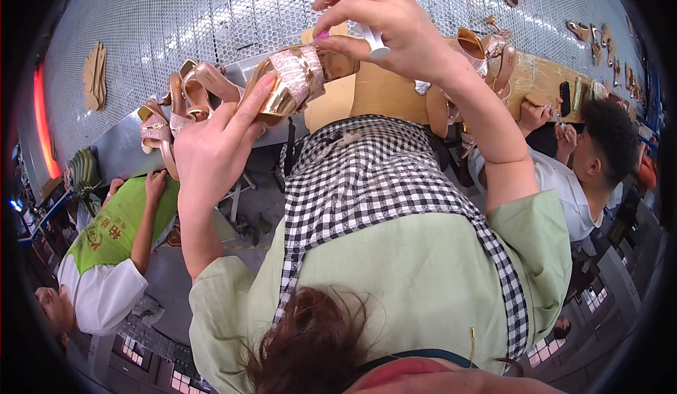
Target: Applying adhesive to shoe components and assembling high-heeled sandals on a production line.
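Observation:
My left hand [215, 140] grips a rose-gold sandal [300, 77] by its side. The sandal has a glittery pink strap and a shiny metallic heel, and it lies tilted above the bench edge. Raised over the heel end, my right hand [405, 31] has its fingers curled round a slim white plunger-like tool [376, 44], which looks like a syringe. A pink bit [322, 34] shows by its fingertips, close to the sandal's strap. Whether the pink bit touches the sandal I cannot tell. Most of the tool is hidden by the fingers.
More rose-gold sandals [201, 87] stand to the left, and others [486, 48] to the right on the wooden board [402, 98]. A metal mesh surface [233, 13] stretches beyond, with tan sole pieces [94, 77]. Co-workers sit at left [120, 225] and right [564, 172].

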Tool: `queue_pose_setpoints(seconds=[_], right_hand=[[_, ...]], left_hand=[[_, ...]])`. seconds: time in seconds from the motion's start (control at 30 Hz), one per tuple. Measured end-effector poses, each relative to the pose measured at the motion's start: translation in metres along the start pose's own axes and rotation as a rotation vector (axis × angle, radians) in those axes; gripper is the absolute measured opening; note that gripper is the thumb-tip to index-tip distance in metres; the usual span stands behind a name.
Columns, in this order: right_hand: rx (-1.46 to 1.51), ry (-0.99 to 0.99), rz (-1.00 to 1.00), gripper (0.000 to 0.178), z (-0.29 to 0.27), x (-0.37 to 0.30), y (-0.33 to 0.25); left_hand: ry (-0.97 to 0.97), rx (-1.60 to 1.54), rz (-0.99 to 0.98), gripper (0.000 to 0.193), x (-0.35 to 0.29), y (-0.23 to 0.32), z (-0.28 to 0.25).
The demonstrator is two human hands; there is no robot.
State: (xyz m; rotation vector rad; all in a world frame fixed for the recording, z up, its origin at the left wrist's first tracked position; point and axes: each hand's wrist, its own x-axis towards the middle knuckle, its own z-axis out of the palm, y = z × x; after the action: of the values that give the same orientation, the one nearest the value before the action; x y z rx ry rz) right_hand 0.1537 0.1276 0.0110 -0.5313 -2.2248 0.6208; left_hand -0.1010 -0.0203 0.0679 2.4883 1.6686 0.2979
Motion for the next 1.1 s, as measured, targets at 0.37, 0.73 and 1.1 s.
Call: queue_pose_setpoints(seconds=[0.37,0.73,1.1], right_hand=[[-0.016,0.304,0.132,0.018,-0.018,-0.014,-0.008],[-0.331,0.344,0.234,0.012,-0.008,-0.066,0.014],[-0.338,0.549,0.115,0.028,0.067,-0.076,-0.008]], left_hand=[[-0.143,-0.09,-0.41,0.076,-0.045,-0.058,0.144],[-0.28,-0.218,-0.898,0.064,-0.087,-0.107,0.239],[-0.032,-2.055,-0.949,0.032,0.056,0.061,0.112]])
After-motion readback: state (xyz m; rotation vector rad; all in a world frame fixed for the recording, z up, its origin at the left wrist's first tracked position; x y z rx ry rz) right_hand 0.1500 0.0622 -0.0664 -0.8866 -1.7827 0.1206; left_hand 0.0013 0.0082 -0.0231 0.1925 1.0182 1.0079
